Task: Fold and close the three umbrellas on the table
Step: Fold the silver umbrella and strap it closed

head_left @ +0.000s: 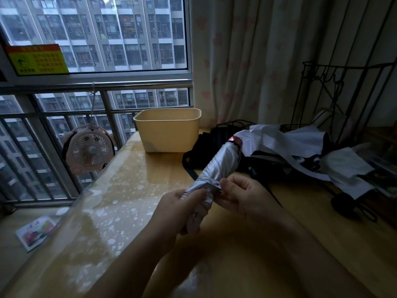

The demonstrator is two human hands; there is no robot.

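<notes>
cannot see the lower end of the silver umbrella (219, 164), buried in the left hand (178, 209). cannot make out how the black umbrella (206, 147) lies, partly behind it and under the white umbrella (290, 143). cannot read the yellow sticker (36, 60), too blurred.

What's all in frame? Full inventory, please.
silver umbrella: 1, silver, pink cap, rolled, held above table
black umbrella: 1, black, on table behind it
white umbrella: 1, white and black, loose, table right
tub: 1, cream, table's far edge
table: 1, yellow wood, centre
fan: 1, pink, at railing, left
rack: 1, black wire, right
curtain: 1, white, pink print, behind
booklet: 1, white, sill, lower left
left hand: 1, grips silver umbrella's near end
right hand: 1, pinches its fabric
</notes>
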